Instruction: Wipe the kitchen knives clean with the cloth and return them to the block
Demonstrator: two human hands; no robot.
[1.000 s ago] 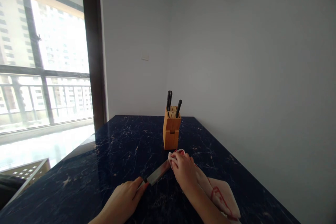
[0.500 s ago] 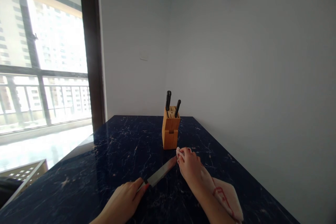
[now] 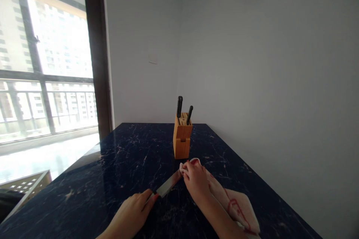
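Since half a second ago your right hand (image 3: pixel 196 180) slid the cloth (image 3: pixel 238 209) back down the blade | left hand (image 3: pixel 134 213) grips knife (image 3: pixel 168 186) handle, steadying it flat on the counter (image 3: pixel 112 164) | right fingers pinch cloth around blade tip.

No readable text, labels or numbers anywhere

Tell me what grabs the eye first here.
The two hands at the near edge of the dark marble table: the left hand grips a knife by its handle, and the right hand presses a white cloth on the blade's tip. Behind them stands a wooden knife block with black handles, left of it a bright window.
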